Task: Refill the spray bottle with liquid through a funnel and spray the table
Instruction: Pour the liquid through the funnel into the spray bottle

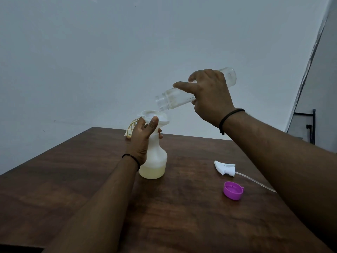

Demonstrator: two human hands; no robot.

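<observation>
I see the left hand [141, 137] with its grip curled around the neck of the spray bottle [155, 161], just under the white funnel [155, 116] sitting in it. The right hand [209, 95] has its grip wrapped around the clear bottle [173, 97], tilted with its mouth above the funnel. The spray bottle stands on the brown surface [73, 179], with the trigger head [225, 167] and purple cap [233, 192] lying nearby.
</observation>
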